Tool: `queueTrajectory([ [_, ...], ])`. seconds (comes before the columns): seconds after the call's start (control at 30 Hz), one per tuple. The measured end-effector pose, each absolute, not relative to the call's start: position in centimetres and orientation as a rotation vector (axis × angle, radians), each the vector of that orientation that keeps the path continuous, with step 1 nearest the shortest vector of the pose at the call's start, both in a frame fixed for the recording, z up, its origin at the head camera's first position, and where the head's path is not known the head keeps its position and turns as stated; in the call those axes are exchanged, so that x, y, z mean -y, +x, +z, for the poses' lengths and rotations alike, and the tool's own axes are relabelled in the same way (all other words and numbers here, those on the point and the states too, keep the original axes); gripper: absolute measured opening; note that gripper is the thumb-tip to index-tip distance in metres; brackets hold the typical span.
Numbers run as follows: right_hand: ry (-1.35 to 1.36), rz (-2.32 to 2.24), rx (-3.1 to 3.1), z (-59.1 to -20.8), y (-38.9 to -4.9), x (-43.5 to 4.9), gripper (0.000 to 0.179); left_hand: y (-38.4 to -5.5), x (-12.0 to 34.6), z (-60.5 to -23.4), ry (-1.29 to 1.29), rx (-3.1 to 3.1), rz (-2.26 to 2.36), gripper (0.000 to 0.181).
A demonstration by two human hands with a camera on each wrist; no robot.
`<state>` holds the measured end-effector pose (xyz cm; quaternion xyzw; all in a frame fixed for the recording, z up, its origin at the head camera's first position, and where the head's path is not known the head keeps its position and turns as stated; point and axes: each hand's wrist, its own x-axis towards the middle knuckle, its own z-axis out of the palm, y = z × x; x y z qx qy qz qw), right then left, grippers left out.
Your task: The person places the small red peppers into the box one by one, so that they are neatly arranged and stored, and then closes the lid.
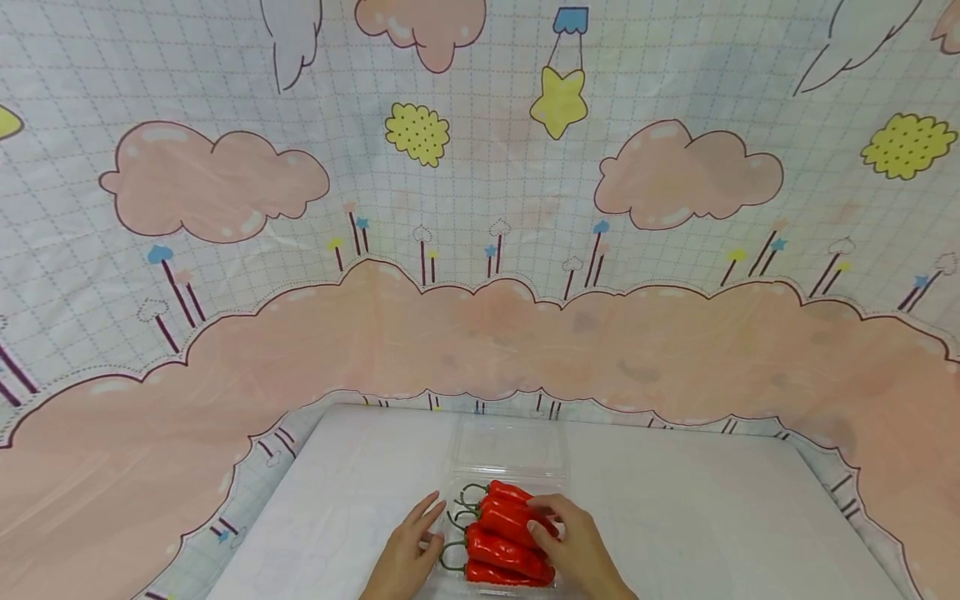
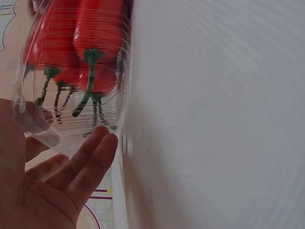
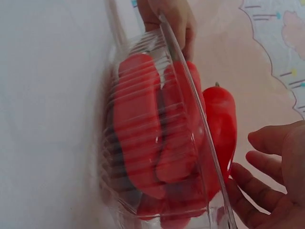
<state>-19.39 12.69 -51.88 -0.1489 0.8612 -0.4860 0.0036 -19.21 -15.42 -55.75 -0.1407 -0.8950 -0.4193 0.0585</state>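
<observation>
Several red peppers (image 1: pixel 506 550) with curved green stems lie side by side in a clear plastic box (image 2: pixel 50 136), stems toward the left. Its transparent lid (image 1: pixel 510 448) is folded back on the far side. My left hand (image 1: pixel 405 552) is at the box's left side, fingers extended near the stem ends; in the left wrist view its fingertips meet the ribbed wall. Over the right part of the peppers is my right hand (image 1: pixel 583 546). In the right wrist view its fingers are spread and loosely bent beside the topmost pepper (image 3: pixel 221 119), gripping nothing.
The box stands on a white table (image 1: pixel 675 508), near its front edge. Behind and around the table hangs a patterned cloth (image 1: pixel 480 342) with pink clouds and yellow shapes.
</observation>
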Motion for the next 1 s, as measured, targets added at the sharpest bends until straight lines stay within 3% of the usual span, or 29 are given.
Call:
queueTrajectory([
  [1.0,-0.205,-1.741,-2.861,-50.6,-22.9,-15.7,0.025,-19.2,15.5,-55.8,-0.444,2.695,-1.266,0.042],
])
